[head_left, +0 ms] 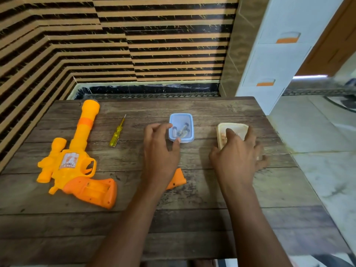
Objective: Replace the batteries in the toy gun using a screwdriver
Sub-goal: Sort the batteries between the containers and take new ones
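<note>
An orange-yellow toy gun (73,158) lies on the left of the wooden table (134,218), its battery bay in the grip uncovered. The orange battery cover (178,180) lies partly under my left wrist. A yellow screwdriver (117,132) lies right of the barrel. A blue tray (189,120) holds several batteries (182,131). My left hand (159,149) grips the blue tray's left edge, fingers curled over the rim. My right hand (238,153) reaches into a cream tray (231,128); what its fingers touch is hidden.
A striped tiled wall rises behind and to the left of the table. A white drawer unit (275,54) stands at the back right. The table's right edge drops to a pale tiled floor (317,151).
</note>
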The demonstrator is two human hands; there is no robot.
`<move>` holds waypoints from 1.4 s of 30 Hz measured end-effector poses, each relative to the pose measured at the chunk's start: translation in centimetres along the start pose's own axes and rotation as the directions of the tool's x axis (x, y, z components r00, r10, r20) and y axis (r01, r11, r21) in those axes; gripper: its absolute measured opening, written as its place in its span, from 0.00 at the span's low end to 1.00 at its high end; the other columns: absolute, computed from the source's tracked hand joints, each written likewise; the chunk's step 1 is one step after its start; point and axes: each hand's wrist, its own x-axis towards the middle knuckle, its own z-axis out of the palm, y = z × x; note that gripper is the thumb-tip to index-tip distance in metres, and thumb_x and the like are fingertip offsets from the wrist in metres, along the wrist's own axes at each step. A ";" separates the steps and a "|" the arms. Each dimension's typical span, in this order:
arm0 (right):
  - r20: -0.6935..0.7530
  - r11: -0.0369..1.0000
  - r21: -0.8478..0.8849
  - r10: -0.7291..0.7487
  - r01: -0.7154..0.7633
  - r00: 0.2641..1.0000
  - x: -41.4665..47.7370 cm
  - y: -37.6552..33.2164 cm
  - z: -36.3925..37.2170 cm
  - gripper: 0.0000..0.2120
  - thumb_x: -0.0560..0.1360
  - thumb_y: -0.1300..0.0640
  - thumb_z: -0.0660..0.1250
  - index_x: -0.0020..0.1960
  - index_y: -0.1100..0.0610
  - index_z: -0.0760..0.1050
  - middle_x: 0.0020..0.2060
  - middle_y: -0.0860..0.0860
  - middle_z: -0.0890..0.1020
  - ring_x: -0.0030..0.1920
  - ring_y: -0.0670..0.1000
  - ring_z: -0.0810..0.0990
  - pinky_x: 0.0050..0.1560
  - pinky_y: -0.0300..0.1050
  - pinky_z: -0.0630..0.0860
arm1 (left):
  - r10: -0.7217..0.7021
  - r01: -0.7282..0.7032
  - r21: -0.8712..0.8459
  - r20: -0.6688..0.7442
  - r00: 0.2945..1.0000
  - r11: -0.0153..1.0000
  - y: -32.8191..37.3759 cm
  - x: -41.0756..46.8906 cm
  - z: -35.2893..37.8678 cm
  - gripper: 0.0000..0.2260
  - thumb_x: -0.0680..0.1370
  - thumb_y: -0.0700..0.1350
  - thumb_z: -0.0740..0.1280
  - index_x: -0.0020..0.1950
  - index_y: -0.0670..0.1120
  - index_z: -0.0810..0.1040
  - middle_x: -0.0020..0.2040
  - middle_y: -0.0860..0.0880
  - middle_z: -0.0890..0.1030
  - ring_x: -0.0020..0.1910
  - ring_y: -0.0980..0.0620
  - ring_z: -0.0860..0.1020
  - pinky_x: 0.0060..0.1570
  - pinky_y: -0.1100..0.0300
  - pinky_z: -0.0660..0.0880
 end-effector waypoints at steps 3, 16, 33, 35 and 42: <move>0.031 0.997 0.078 0.024 -0.026 0.999 0.5 0.0 -0.1 0.21 0.73 0.56 0.69 0.66 0.50 0.79 0.78 0.57 0.64 0.74 0.67 0.65 0.70 0.69 0.63 | 0.021 -0.022 -0.051 -0.032 0.999 0.998 0.4 0.0 0.1 0.14 0.78 0.40 0.74 0.64 0.45 0.80 0.61 0.47 0.74 0.58 0.51 0.78 0.57 0.51 0.81; -0.182 0.576 0.711 -0.404 0.403 0.897 -1.4 -3.0 0.8 0.21 0.77 0.45 0.72 0.66 0.52 0.82 0.59 0.45 0.84 0.60 0.42 0.81 0.60 0.45 0.80 | -0.247 0.477 -0.730 0.409 0.879 0.489 2.2 0.6 -1.7 0.15 0.82 0.51 0.67 0.62 0.43 0.80 0.52 0.46 0.87 0.54 0.48 0.85 0.49 0.54 0.82; -0.318 0.286 0.653 -0.736 0.701 0.598 -4.5 -6.2 2.7 0.13 0.75 0.59 0.76 0.58 0.62 0.85 0.59 0.53 0.86 0.63 0.45 0.84 0.62 0.41 0.81 | -0.478 0.484 -0.781 0.275 0.834 0.395 -0.6 1.9 -5.8 0.47 0.68 0.78 0.67 0.74 0.45 0.75 0.67 0.38 0.81 0.66 0.39 0.80 0.67 0.38 0.76; -0.354 0.326 0.553 -0.741 0.767 0.570 -5.0 -6.5 2.9 0.12 0.78 0.58 0.73 0.58 0.64 0.85 0.57 0.56 0.87 0.57 0.46 0.85 0.59 0.27 0.75 | -0.473 0.456 -0.753 0.219 0.853 0.475 -1.1 2.2 -6.0 0.43 0.70 0.77 0.64 0.72 0.46 0.77 0.65 0.40 0.82 0.64 0.40 0.82 0.66 0.36 0.77; -0.473 0.367 0.353 -0.723 0.860 0.503 -6.2 -7.6 4.2 0.19 0.85 0.56 0.59 0.61 0.69 0.82 0.44 0.59 0.87 0.37 0.55 0.84 0.39 0.45 0.77 | -0.486 0.477 -0.722 0.221 0.846 0.502 -1.3 2.9 -6.8 0.32 0.76 0.67 0.61 0.67 0.43 0.79 0.55 0.42 0.85 0.53 0.46 0.84 0.49 0.52 0.82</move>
